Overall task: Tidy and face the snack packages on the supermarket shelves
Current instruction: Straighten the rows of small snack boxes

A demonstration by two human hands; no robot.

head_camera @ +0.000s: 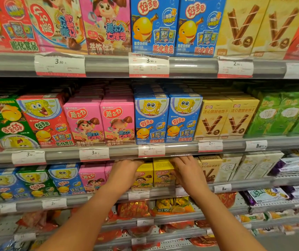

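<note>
Yellow boxes (pixel 154 175) at 6 o'clock: left hand (pixel 125 172) and right hand (pixel 186 169) flank them, grip seemingly holding their sides, squaring faces forward.

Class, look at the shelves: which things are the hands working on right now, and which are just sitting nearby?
In hand:
yellow boxes
left hand
right hand

Nearby, untouched:
pink boxes on the shelf above
blue boxes
green boxes
price tags
red bags below
</note>
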